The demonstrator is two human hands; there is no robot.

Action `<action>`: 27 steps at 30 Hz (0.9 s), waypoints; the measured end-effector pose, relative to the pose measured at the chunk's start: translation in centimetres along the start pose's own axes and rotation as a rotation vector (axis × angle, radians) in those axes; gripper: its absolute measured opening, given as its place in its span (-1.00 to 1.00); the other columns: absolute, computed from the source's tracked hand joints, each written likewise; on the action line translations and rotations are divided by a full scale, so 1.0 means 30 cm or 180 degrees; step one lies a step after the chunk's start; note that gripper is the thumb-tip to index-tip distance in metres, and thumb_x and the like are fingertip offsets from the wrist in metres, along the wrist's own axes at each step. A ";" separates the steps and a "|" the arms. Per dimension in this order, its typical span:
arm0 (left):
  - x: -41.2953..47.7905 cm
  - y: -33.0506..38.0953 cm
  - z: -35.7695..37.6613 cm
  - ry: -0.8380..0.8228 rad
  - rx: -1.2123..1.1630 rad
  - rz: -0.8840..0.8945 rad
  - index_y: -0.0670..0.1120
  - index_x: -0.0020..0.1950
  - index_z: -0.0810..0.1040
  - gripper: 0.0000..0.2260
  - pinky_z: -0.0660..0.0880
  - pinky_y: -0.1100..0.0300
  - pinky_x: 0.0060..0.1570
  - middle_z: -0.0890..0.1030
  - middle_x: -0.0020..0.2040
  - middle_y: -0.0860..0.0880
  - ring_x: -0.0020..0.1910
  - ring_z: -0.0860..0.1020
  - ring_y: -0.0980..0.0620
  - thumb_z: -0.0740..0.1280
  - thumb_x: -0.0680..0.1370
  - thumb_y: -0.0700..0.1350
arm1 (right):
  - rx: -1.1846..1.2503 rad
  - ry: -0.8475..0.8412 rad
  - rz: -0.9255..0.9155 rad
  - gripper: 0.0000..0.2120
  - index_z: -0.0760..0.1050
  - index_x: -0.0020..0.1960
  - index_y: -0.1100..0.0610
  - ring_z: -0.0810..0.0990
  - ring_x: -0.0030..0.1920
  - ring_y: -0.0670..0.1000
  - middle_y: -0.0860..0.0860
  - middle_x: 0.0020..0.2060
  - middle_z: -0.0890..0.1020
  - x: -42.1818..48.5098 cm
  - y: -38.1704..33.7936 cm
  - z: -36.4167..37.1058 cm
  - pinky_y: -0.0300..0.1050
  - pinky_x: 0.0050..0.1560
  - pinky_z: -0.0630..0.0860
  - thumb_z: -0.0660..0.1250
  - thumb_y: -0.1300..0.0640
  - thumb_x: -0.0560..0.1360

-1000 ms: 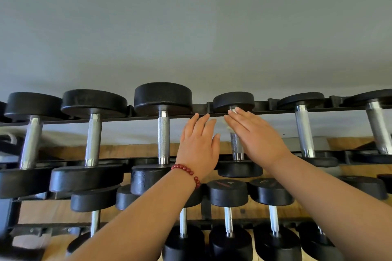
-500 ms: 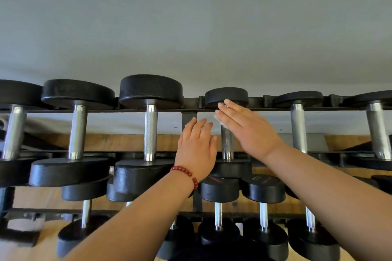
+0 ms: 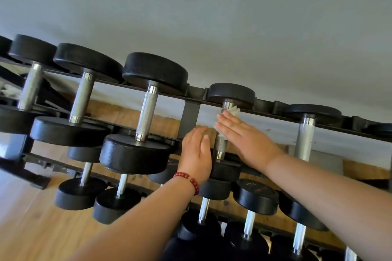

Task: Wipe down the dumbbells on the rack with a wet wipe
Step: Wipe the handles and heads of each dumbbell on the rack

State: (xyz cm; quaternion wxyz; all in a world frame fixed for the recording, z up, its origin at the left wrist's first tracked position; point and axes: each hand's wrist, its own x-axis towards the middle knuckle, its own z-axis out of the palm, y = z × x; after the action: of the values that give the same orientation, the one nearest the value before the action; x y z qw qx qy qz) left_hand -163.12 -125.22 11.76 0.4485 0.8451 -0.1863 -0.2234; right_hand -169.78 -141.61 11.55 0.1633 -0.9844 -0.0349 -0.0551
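A small black dumbbell (image 3: 231, 92) with a chrome handle lies on the top tier of the black rack (image 3: 192, 112). My right hand (image 3: 244, 137) lies flat, fingers straight, pressing a white wet wipe (image 3: 233, 110) against the upper part of that handle. My left hand (image 3: 196, 152), with a red bead bracelet at the wrist, is just left of the handle, fingers straight and pointing up, holding nothing. The wipe is mostly hidden under my right palm.
Bigger dumbbells (image 3: 156, 70) fill the top tier to the left, and others (image 3: 311, 112) sit to the right. Lower tiers hold several smaller dumbbells (image 3: 255, 196). A grey wall (image 3: 212, 17) stands behind the rack, and wooden floor (image 3: 31, 229) shows at lower left.
The view has tilted, so the rack now slopes down to the right. My right hand slid down the handle, leaving a tuft of wipe showing above its fingertips. My left hand stays beside it.
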 end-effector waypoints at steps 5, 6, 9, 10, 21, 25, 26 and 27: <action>0.002 -0.013 -0.003 0.0175 -0.0154 -0.0024 -0.06 0.39 0.40 -0.69 0.19 0.26 0.38 0.38 0.37 0.01 0.36 0.30 0.15 0.05 0.68 -0.11 | -0.0051 -0.0001 -0.0557 -0.25 0.35 0.45 0.18 0.27 0.43 0.07 0.06 0.44 0.35 0.022 0.072 -0.007 0.16 0.34 0.29 0.47 0.50 0.32; 0.002 -0.016 -0.006 0.0230 -0.0143 0.0015 -0.07 0.38 0.42 -0.69 0.18 0.30 0.34 0.40 0.35 0.01 0.34 0.31 0.16 0.06 0.68 -0.13 | -0.0111 0.0059 -0.0529 -0.26 0.36 0.44 0.21 0.27 0.43 0.08 0.10 0.43 0.38 0.045 0.078 -0.016 0.18 0.35 0.26 0.44 0.53 0.32; 0.005 -0.029 -0.012 0.0320 -0.0129 0.0040 -0.07 0.37 0.43 -0.70 0.18 0.40 0.28 0.42 0.33 0.01 0.31 0.33 0.18 0.07 0.67 -0.15 | 0.0031 0.0064 -0.0163 -0.33 0.30 0.48 0.20 0.11 0.49 0.07 0.04 0.48 0.22 0.039 0.017 -0.006 0.13 0.41 0.06 0.34 0.51 0.43; 0.006 -0.031 -0.012 0.0318 -0.0118 0.0044 -0.06 0.37 0.43 -0.70 0.17 0.44 0.25 0.42 0.32 0.02 0.31 0.33 0.18 0.07 0.67 -0.15 | 0.0140 -0.0002 -0.0161 -0.35 0.27 0.49 0.17 0.06 0.50 0.04 -0.02 0.48 0.15 0.016 -0.002 0.004 0.11 0.42 0.02 0.32 0.47 0.47; -0.009 -0.016 -0.012 0.0423 0.0054 -0.0036 -0.09 0.38 0.42 -0.69 0.25 0.25 0.32 0.44 0.32 0.01 0.34 0.34 0.10 0.09 0.67 -0.10 | 0.0343 -0.0491 0.0053 -0.34 0.01 0.54 0.01 -0.24 0.48 -0.20 -0.19 0.48 -0.09 0.013 -0.005 -0.033 -0.27 0.43 -0.24 0.14 0.43 0.57; -0.036 0.001 0.017 0.0224 -0.0033 -0.0087 -0.09 0.43 0.37 -0.66 0.16 0.30 0.30 0.38 0.39 0.01 0.39 0.28 0.12 0.09 0.67 -0.07 | 0.0586 -0.0397 0.0235 -0.43 0.05 0.53 0.00 -0.09 0.49 -0.22 -0.20 0.47 -0.01 -0.001 -0.011 -0.047 -0.30 0.47 -0.12 0.14 0.33 0.61; -0.037 -0.003 0.024 0.0184 0.0008 -0.0101 -0.08 0.44 0.35 -0.64 0.16 0.30 0.31 0.36 0.41 0.01 0.41 0.27 0.12 0.08 0.67 -0.05 | 0.0668 -0.0202 0.0393 -0.47 0.08 0.54 0.02 -0.06 0.49 -0.23 -0.20 0.47 0.02 0.000 -0.026 -0.048 -0.37 0.45 -0.13 0.12 0.29 0.63; -0.036 -0.006 0.027 0.0170 0.0013 -0.0127 -0.08 0.46 0.34 -0.63 0.16 0.28 0.33 0.35 0.43 0.00 0.42 0.26 0.11 0.07 0.67 -0.03 | 0.0772 0.0030 0.0567 -0.50 0.11 0.54 0.03 -0.02 0.49 -0.23 -0.19 0.46 0.06 -0.002 -0.044 -0.047 -0.43 0.42 -0.13 0.11 0.26 0.64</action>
State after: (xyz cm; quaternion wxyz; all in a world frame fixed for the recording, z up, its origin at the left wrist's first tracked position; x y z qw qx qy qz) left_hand -164.44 -125.11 11.44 0.4470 0.8552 -0.1579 -0.2093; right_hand -170.09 -140.82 13.28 0.2854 -0.9564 0.0469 -0.0404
